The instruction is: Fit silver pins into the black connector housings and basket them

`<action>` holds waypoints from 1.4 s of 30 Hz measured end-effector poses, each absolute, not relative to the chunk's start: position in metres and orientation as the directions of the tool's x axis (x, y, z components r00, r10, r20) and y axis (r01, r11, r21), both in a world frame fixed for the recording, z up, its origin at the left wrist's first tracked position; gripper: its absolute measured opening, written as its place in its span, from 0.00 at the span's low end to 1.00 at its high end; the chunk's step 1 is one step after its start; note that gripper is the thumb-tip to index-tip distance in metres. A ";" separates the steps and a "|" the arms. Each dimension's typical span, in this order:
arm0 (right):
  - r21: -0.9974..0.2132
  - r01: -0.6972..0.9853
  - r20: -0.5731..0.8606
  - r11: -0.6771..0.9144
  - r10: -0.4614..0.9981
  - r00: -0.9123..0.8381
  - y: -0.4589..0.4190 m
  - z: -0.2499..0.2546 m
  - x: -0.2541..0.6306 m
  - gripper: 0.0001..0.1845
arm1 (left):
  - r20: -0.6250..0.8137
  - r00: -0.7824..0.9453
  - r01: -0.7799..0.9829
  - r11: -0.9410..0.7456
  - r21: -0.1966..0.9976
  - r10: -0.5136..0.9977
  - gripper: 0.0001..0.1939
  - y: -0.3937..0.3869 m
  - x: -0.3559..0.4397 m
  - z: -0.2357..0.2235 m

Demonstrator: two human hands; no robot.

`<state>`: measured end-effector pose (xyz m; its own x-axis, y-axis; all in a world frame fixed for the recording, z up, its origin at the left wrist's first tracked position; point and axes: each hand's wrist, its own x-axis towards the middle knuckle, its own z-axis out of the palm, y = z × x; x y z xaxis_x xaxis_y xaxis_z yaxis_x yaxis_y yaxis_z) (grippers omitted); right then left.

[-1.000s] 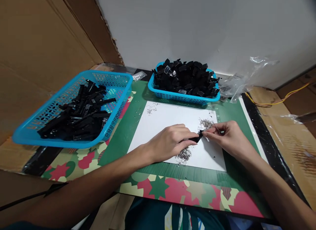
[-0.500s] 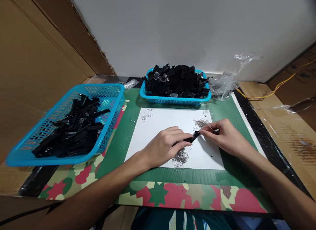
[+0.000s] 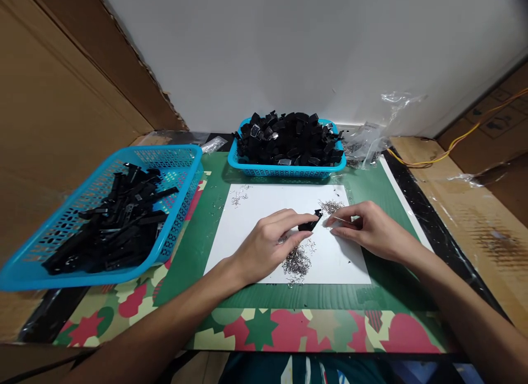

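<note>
My left hand (image 3: 270, 241) pinches a small black plastic part (image 3: 311, 223) between thumb and fingers, just above a white sheet (image 3: 264, 208). My right hand (image 3: 367, 230) rests on the sheet just right of the part, fingers curled, its fingertips pinching something thin that I cannot make out. It is a little apart from the part. A pile of tiny metal springs (image 3: 297, 261) lies under my left hand, and another pile (image 3: 331, 207) lies beyond my right fingertips.
A blue basket (image 3: 181, 153) of long black parts sits at the left. A second blue basket (image 3: 289, 172) heaped with black parts stands at the back. Clear plastic bags (image 3: 371, 139) lie at the back right. Cardboard walls enclose the green mat (image 3: 391, 285).
My hands have drawn apart: the right fingertips left the end of the black part, which my left hand lifted slightly. The camera view tilted up a little.
</note>
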<state>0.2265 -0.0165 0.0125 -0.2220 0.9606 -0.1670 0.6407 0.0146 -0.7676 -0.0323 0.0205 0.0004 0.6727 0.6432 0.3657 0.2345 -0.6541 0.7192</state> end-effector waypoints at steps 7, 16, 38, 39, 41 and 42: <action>-0.757 0.652 -0.157 0.053 0.953 -0.260 -0.016 0.015 0.225 0.11 | 0.338 0.699 0.230 -0.645 0.729 0.631 0.14 0.020 -0.033 -0.001; -0.765 0.637 -0.179 0.094 0.919 -0.351 -0.018 0.021 0.232 0.09 | 0.288 0.701 0.265 -0.613 0.744 0.652 0.11 0.019 -0.033 0.003; -0.721 0.674 -0.055 0.160 0.957 -0.286 -0.020 0.010 0.223 0.01 | 0.146 0.621 0.235 -0.360 0.903 0.770 0.07 0.018 -0.032 0.009; -0.725 0.669 -0.055 0.164 0.955 -0.293 -0.019 0.010 0.223 0.02 | 0.148 0.620 0.233 -0.361 0.903 0.771 0.07 0.018 -0.032 0.009; -0.728 0.663 -0.055 0.177 0.948 -0.313 -0.019 0.009 0.223 0.05 | 0.155 0.620 0.229 -0.367 0.901 0.769 0.08 0.018 -0.032 0.009; -0.725 0.664 -0.055 0.184 0.945 -0.322 -0.019 0.010 0.223 0.06 | 0.160 0.623 0.229 -0.373 0.899 0.766 0.08 0.019 -0.031 0.009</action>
